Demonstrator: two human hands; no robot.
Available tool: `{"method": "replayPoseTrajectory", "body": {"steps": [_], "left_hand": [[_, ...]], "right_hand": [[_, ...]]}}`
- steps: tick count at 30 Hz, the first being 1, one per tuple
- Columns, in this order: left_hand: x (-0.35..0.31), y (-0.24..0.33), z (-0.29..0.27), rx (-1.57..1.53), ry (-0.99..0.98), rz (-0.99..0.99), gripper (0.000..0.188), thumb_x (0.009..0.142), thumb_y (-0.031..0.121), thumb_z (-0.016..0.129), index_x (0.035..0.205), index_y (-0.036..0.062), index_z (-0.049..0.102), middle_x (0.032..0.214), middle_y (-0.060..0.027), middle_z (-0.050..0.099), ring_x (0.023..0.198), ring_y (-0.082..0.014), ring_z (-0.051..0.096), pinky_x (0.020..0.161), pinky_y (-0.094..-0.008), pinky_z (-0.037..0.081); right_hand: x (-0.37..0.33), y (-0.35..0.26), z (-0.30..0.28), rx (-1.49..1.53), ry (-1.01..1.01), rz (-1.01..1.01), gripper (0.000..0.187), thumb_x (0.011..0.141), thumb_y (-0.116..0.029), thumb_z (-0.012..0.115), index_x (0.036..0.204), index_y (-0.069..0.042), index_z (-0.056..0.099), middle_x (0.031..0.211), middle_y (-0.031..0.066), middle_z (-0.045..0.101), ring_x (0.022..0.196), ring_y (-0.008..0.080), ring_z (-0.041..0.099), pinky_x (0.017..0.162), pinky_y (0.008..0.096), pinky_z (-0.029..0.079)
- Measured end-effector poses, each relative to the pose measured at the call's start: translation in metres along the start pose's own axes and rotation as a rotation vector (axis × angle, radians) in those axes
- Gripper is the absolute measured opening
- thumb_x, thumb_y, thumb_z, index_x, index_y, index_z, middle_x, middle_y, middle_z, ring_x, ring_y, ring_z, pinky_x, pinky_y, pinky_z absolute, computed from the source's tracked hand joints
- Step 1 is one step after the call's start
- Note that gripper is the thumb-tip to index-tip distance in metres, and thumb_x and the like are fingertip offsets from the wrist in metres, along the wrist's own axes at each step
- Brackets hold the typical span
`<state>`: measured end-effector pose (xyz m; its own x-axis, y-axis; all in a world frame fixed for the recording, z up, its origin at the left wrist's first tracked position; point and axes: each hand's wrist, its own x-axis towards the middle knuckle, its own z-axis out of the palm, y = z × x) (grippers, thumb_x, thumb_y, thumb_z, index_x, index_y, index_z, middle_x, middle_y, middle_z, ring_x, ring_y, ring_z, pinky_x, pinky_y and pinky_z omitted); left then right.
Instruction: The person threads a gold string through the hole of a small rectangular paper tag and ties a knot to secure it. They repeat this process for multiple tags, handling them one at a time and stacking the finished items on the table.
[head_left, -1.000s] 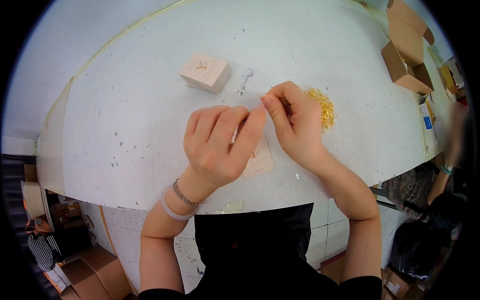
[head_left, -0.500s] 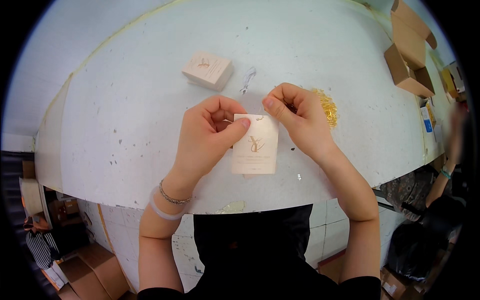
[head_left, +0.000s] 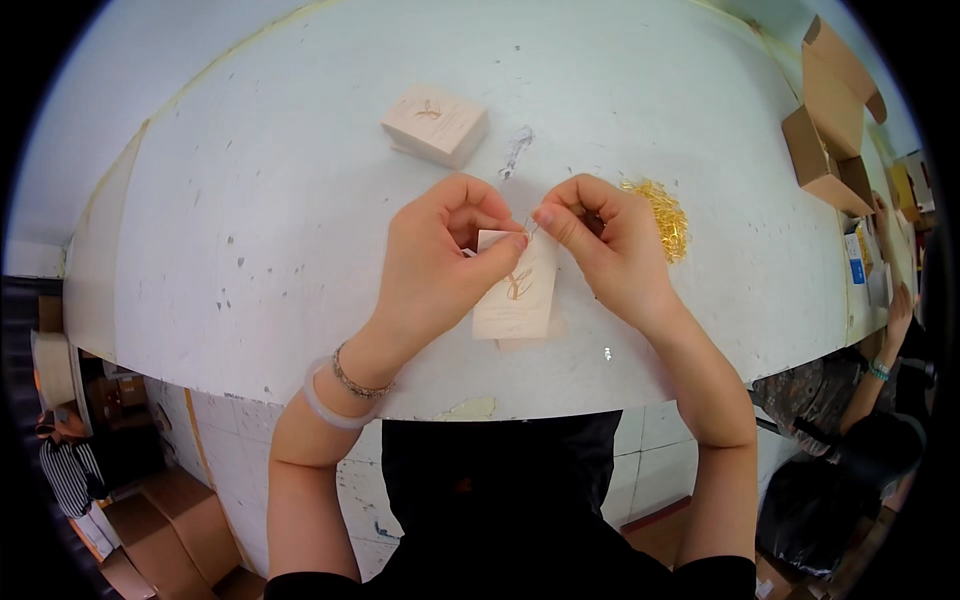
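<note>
Nearest you, your left wrist carries two items: one pale bangle (head_left: 325, 412) and one chain bracelet (head_left: 355, 383).

Beyond these, both your hands are engaged over the tabletop (head_left: 250, 200). Your left hand (head_left: 430, 255) has its grip closed on one cream card (head_left: 515, 295), thumb on the face near the upper edge. Your right hand (head_left: 620, 245) has its grip pinched on one thin piece (head_left: 531, 226) at the top of that card; it is too small to identify. The card stands between your hands, its printed face toward you, partly covering one loose card (head_left: 553, 334).

The step in hand is judged to be fine fingertip work on the thin piece at the card's upper edge. The move calls for a steady left pinch and a light, exact right one, without creasing the card.

Farther off, you have one pile of gold-coloured pieces (head_left: 662, 215) just beyond your right hand, its pieces too many to count, and one stack of cards (head_left: 435, 125) beyond your left, its number not discernible. Farthest right is one open cardboard box (head_left: 830, 180).
</note>
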<state>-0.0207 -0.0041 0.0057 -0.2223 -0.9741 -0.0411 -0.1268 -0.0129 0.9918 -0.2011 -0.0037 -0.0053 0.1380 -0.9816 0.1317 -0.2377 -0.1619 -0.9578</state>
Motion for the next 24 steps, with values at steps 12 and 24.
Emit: {"method": "replayPoseTrajectory", "body": {"steps": [12,24], "left_hand": [[0.006,0.006,-0.014,-0.052,-0.209,-0.242,0.009,0.083,0.004,0.068,0.09,-0.0013,0.064,0.082,-0.008,0.07,0.073,-0.0086,0.064,0.061,-0.0219,0.051],[0.007,0.014,-0.035,-0.021,-0.381,-0.354,0.011,0.079,0.008,0.071,0.084,-0.002,0.071,0.074,-0.0049,0.067,0.064,-0.008,0.061,0.057,-0.0214,0.052]], "right_hand": [[0.007,0.005,-0.013,0.056,-0.147,0.113,0.012,0.082,-0.011,0.069,0.077,-0.001,0.066,0.057,-0.0044,0.049,0.053,0.0044,0.039,0.047,0.0246,0.032],[0.006,-0.002,-0.01,0.049,-0.321,0.245,0.01,0.084,-0.009,0.07,0.078,-0.003,0.065,0.065,-0.0083,0.051,0.059,0.0005,0.039,0.051,0.0201,0.03]]}}
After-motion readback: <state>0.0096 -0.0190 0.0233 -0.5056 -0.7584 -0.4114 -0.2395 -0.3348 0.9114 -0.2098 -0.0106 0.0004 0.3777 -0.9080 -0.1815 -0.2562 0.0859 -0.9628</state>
